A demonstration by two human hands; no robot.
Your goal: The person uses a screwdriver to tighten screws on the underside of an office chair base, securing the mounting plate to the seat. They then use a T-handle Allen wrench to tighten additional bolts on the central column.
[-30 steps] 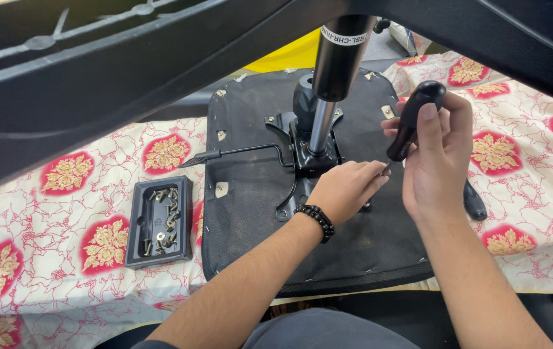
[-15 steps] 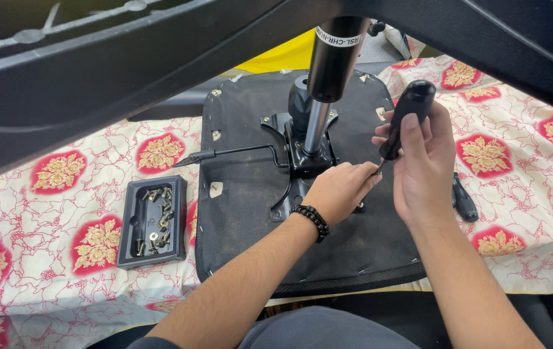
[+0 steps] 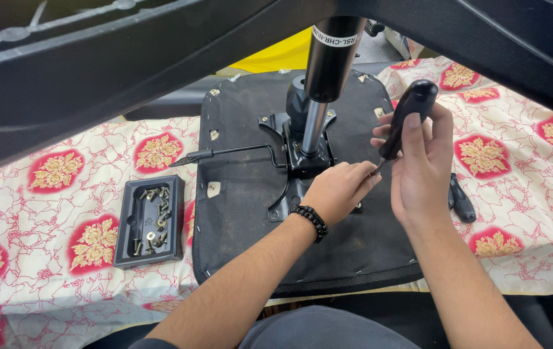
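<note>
Currently the right hand (image 3: 422, 165) is wrapped closed around the black handle of a screwdriver (image 3: 407, 116), thumb along the grip, handle end pointing up and away. The shaft slants down toward the left hand and is mostly hidden; its tip cannot be seen.

Left hand (image 3: 338, 190), beaded black bracelet (image 3: 309, 222) at the wrist, lies palm down with fingers curled, fingertips just beside the screwdriver's lower end. Whether it pinches anything cannot be told.

Both hands are over the upturned black chair seat (image 3: 244, 194), near its right half. Just beyond the left hand stands the metal seat mechanism plate (image 3: 305, 158), with the gas-lift cylinder (image 3: 325, 71) rising from it. A thin adjustment lever (image 3: 225, 154) runs off to the left of that hand.

Well to the left of the left hand: a black plastic tray (image 3: 128, 223) holding loose screws (image 3: 155, 216). Just right of the right wrist, a second black-handled tool (image 3: 460, 201) lies on the red-and-white floral cloth (image 3: 63, 194).
</note>
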